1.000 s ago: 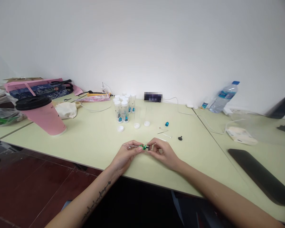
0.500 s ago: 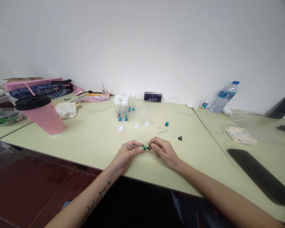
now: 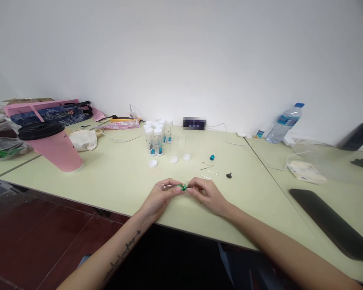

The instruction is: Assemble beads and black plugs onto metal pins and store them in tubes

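Near the table's front edge, my left hand (image 3: pixel 162 197) pinches a small green part (image 3: pixel 184 187) with a thin metal rod (image 3: pixel 166 185) lying along its fingers. My right hand (image 3: pixel 206 195) meets it from the right, thumb and fingers closed on a small black piece at the end of the green part, mostly hidden by the fingertips. Beyond the hands lie a blue part (image 3: pixel 212 157), a black disc with a stem (image 3: pixel 229 175) and several thin wires (image 3: pixel 212 172). Clear tubes with white caps (image 3: pixel 149 141) stand further back, blue parts inside them.
White caps (image 3: pixel 153 163) lie before the tubes. A pink cup (image 3: pixel 56 149) with a black lid stands at left, bags behind it. A small dark display (image 3: pixel 194 123) is by the wall. At right are a water bottle (image 3: pixel 286 123) and a long black object (image 3: pixel 329 221).
My right fingers have closed over the black piece, which showed more before, and sit nearer the green part. My left hand has barely moved.
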`<state>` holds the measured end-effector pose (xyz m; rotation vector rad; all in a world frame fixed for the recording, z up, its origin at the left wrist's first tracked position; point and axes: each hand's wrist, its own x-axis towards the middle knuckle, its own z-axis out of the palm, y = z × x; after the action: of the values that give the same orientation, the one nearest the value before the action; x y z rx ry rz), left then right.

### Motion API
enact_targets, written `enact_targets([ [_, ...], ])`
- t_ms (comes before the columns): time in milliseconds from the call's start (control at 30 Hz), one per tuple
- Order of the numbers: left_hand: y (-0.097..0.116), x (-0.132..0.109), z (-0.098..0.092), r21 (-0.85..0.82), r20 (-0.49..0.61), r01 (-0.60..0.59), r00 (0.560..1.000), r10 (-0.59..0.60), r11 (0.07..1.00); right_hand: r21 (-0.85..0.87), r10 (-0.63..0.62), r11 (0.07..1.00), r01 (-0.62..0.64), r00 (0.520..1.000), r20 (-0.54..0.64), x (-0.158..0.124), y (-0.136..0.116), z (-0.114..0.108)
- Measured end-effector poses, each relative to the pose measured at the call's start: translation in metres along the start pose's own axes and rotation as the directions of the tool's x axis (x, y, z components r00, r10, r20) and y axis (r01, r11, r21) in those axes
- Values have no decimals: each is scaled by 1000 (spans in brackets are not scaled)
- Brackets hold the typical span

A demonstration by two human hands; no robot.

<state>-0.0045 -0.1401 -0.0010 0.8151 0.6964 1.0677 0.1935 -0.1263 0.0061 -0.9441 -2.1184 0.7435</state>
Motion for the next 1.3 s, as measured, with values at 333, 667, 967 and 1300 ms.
enact_targets([
  [333,-1,1,-1,9,17,-2,1000,2,1000,33,-20,999,20,1000,-7,-1,3,0],
  [667,-2,1,-2,-10,33,-6,999,7,1000,37,-9,999,9,1000,-8,-1,1,0],
  [967,0,0,0,1,8,-17,1000,17,1000,36,7,999,-7,1000,-2,1,-2,-3],
  [1300,-2,1,-2,-18,13,-2,1000,2,1000,66,-11,998,11,1000,7,-1,4,3],
])
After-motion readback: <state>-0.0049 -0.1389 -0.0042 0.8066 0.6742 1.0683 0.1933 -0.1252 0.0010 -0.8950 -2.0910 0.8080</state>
